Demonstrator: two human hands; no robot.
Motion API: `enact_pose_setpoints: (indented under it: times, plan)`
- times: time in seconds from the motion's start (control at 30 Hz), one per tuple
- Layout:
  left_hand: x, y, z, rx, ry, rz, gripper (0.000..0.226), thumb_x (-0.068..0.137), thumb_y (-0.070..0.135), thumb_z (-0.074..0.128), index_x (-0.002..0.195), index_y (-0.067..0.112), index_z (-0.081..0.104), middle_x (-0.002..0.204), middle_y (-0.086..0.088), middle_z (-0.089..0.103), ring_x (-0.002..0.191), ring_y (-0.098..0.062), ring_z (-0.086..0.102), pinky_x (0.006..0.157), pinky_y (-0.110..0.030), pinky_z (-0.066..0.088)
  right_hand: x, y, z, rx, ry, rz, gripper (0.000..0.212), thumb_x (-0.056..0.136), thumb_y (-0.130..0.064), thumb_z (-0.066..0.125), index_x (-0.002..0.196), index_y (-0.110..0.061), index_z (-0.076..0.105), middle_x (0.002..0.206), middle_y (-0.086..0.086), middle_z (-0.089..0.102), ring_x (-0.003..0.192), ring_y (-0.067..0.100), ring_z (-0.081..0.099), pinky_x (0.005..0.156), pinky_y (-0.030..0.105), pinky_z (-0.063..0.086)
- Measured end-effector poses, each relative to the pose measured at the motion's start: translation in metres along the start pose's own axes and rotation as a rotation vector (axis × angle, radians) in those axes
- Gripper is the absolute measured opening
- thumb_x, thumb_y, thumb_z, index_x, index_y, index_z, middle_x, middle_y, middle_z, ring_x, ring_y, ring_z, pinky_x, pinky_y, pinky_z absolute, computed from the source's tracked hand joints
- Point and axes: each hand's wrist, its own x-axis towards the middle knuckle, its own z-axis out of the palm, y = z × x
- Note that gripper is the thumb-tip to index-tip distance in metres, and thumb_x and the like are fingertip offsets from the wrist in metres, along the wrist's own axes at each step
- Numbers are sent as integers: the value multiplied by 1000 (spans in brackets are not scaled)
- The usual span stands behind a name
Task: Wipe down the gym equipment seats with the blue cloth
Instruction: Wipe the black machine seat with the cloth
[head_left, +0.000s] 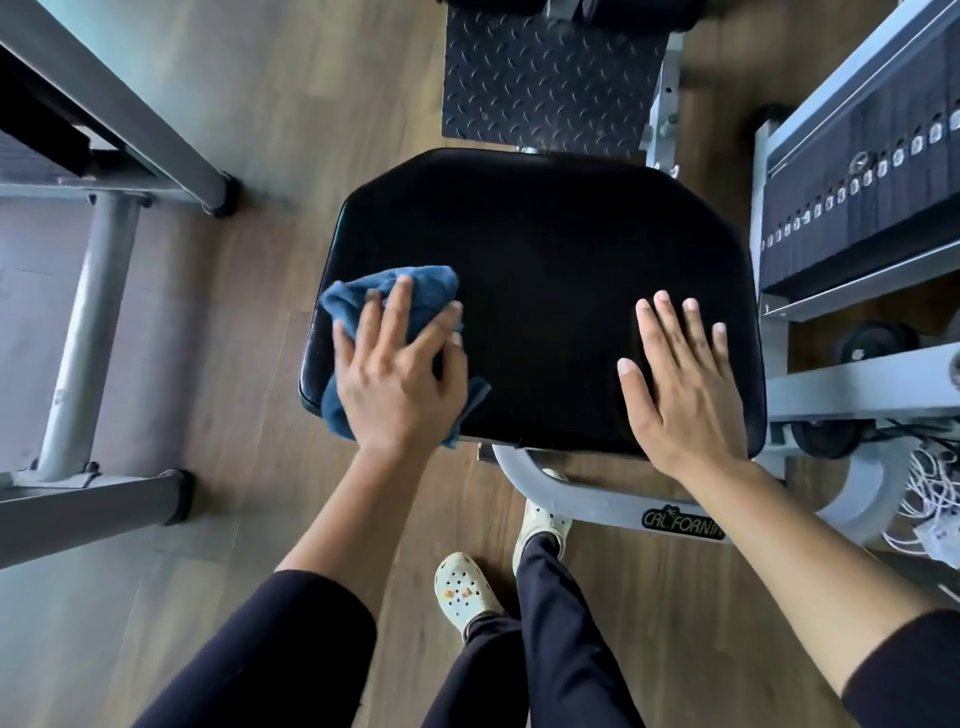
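Looking straight down on the black seat (545, 249), a padded one with clipped far corners, so I'll place everything off that. The blue cloth (358, 299) is bunched up on the seat's near-left part, with a bit of it hanging over the seat's left and near edges. The left hand (400, 374) sits on top of it, grip spread out, fingers straight and fanned, pressing the cloth onto the padding rather than pinching it. The right hand (680, 400) is on the seat's near-right part, palm down, grip spread too, fingers straight on bare padding, holding nothing.

Right of the seat there's a weight stack (852, 208), and some white cables (930, 493) off the seat's near-right corner. Past the seat's far edge is a black tread plate (540, 78). Under the seat's near edge runs a grey frame tube (571, 501) with a sticker partly hidden by the right arm, plus two pale clogs (460, 592) on the wood floor (249, 364).
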Motion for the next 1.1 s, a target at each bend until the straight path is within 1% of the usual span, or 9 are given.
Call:
enact_pose_setpoints:
  times: [0.1,0.2,0.3,0.37,0.53,0.7,0.8,0.93,1.1]
  plan:
    - [-12,44,8,-59,-18,119,29,91,39,52,110,32,71,134,-9,57,118,-34,55,101,-54,35,0,0,-1,-9,2,-2,66,97,-50,10,153,-17,16,160,3,12,148,22,3,121,43,0]
    - [-25,76,14,-97,-77,227,31,91,33,50,115,31,68,136,-9,54,121,-35,52,102,-57,33,-2,1,-2,-6,10,-5,64,97,-49,11,153,-16,18,160,3,14,148,22,4,120,44,3]
    - [-20,55,13,-123,-79,316,32,90,26,53,118,30,67,134,-10,56,121,-36,52,98,-57,37,-1,0,-2,-2,7,1,65,97,-48,10,153,-17,17,160,3,13,148,21,3,121,42,1]
    - [-16,29,7,-111,-54,318,31,89,24,54,116,29,68,132,-10,58,118,-36,54,95,-54,40,-1,0,-2,0,-2,6,65,96,-49,10,153,-17,16,160,2,12,148,21,2,121,41,-1]
    - [-2,-37,-6,0,-22,107,29,91,29,52,115,32,69,134,-6,57,120,-32,54,95,-51,44,-1,1,-2,-2,-8,11,66,96,-51,9,153,-18,15,160,2,11,148,20,2,120,42,-1]
    - [25,-45,-18,38,-149,-314,35,94,37,46,126,42,57,146,-1,40,125,-27,44,84,-43,44,1,-11,-4,35,-3,38,69,95,-53,7,153,-17,15,160,2,10,148,20,-1,120,40,-5]
    - [22,-39,-19,51,-154,-389,37,95,41,43,131,45,50,148,1,36,116,-28,46,79,-40,42,13,-40,-5,74,20,9,67,95,-49,10,153,-17,15,160,2,11,148,19,0,120,39,-6]
    - [14,-37,-21,49,-147,-460,40,94,42,44,134,46,46,144,-3,39,106,-31,49,72,-36,39,45,-92,-1,104,-7,-103,66,95,-47,8,153,-17,12,160,3,9,148,20,-1,120,40,-4]
    - [30,-41,-21,35,-208,-546,43,96,44,41,139,48,37,135,-3,43,106,-26,51,73,-33,31,88,-132,8,21,-34,-217,67,94,-45,6,153,-15,12,160,5,10,148,24,2,121,43,1]
